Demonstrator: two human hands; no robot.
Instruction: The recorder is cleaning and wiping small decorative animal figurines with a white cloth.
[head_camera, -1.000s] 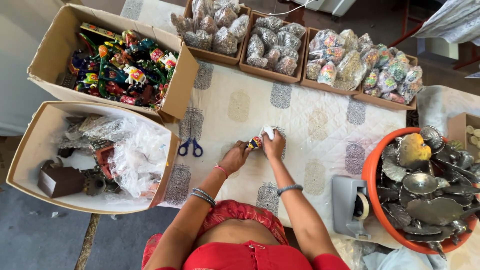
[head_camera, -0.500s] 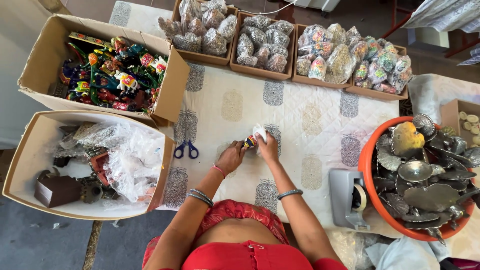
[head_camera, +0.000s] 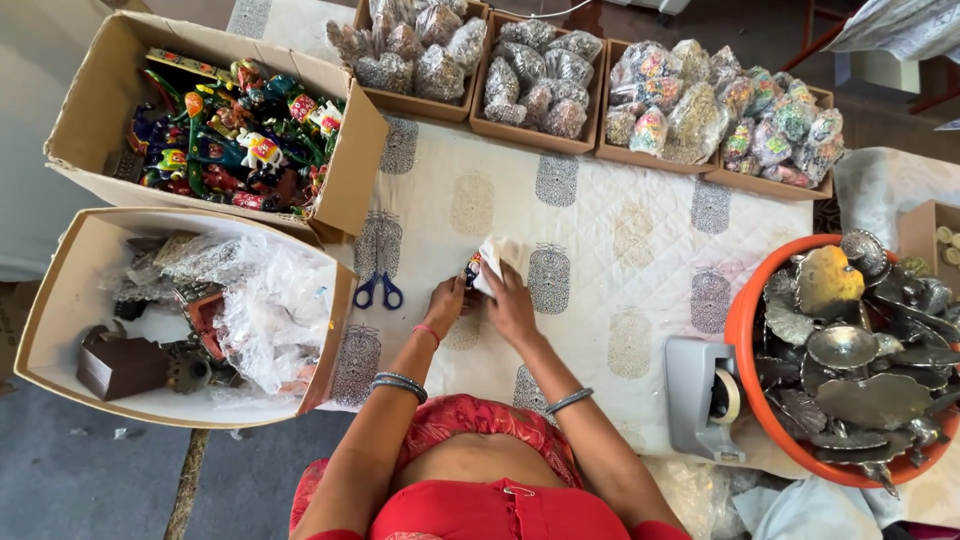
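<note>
My left hand (head_camera: 445, 302) and my right hand (head_camera: 510, 300) meet over the quilted white cloth (head_camera: 620, 250) on the table. Between them they hold a small colourful figurine (head_camera: 472, 268) partly folded into a piece of white wrapping paper (head_camera: 497, 256). The left fingers pinch the figurine's end, and the right hand presses the paper around it. Blue-handled scissors (head_camera: 379, 291) lie just left of my left hand.
A carton of bright painted figurines (head_camera: 235, 130) and a carton with plastic wrap (head_camera: 250, 300) stand at left. Trays of bagged items (head_camera: 640, 90) line the far edge. An orange tub of metal dishes (head_camera: 850, 350) and a grey tape dispenser (head_camera: 700, 395) sit at right.
Both hands stay on the figurine and paper at the same spot on the cloth. The camera view has shifted slightly; the paper looks folded further over the figurine.
</note>
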